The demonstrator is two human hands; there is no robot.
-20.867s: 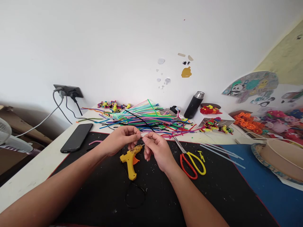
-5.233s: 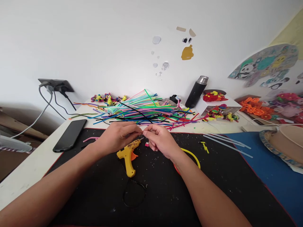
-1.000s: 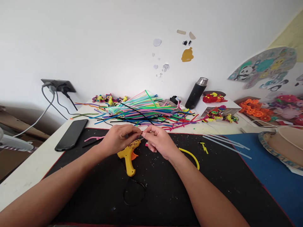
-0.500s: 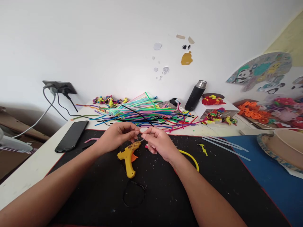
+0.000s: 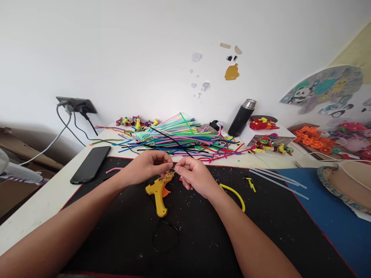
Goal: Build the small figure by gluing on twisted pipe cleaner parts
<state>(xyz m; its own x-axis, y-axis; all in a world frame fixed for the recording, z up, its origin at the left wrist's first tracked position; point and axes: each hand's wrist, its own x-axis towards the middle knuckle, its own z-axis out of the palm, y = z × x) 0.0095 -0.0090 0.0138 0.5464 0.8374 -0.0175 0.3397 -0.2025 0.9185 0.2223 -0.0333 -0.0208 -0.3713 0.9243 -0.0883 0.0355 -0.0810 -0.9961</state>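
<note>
Both hands are raised over a black mat with a thin red edge (image 5: 197,235), their fingertips nearly meeting. The left hand (image 5: 152,166) has its thumb and forefinger pinched narrow on a tiny dark piece (image 5: 174,166), too small to make out, and the right hand (image 5: 195,175) pinches at it from the other side, its remaining fingers curled in. Just below them a yellow plastic glue gun with an orange trigger (image 5: 159,195) lies on the mat, its stained front end near the fingertips; a thin black cord (image 5: 164,252) loops below its grip. A small pinkish-red scrap (image 5: 181,178) shows beside the right hand. A curved yellow handle (image 5: 232,189) is partly hidden behind the right forearm, with small bright yellow pieces (image 5: 251,185) farther right and long translucent sticks (image 5: 279,184) beyond. Near the left forearm lie a bent pink fuzzy stem (image 5: 113,169) and a black smartphone (image 5: 91,165), the phone overlapping the white surface (image 5: 43,197). Behind the hands spreads a heap of many-coloured fuzzy stems (image 5: 179,135), and a black bottle with a silver cap (image 5: 242,117) leans in view to its right.
</note>
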